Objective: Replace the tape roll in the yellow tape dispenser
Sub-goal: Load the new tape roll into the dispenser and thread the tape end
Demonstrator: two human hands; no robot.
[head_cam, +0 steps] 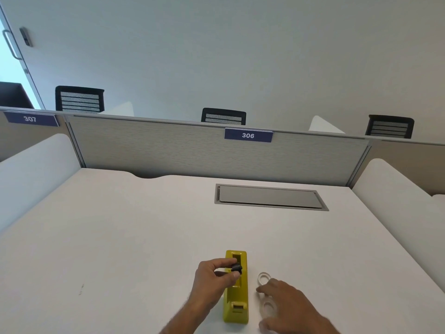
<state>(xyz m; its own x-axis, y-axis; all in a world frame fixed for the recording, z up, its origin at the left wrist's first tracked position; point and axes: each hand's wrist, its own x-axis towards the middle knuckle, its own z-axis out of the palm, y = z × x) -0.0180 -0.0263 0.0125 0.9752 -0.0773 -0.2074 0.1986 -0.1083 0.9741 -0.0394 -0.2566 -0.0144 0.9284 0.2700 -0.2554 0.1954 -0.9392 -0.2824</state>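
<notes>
On a white desk (120, 237) low in the frame, the yellow tape dispenser (237, 297) stands empty, left hand (214, 280) pinching its black spindle (236, 267) above it, right hand (286, 307) open-fingered over a clear tape roll (267, 308), another roll (264, 277) just beyond; best thread the spindle squarely through the fuller roll's core

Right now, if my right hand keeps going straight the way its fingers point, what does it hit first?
Probably the empty tape ring just ahead of the right hand fingertips, lying on the desk right of the yellow dispenser. A clear tape roll already sits under the fingers. Height above the desk is unclear.
</notes>
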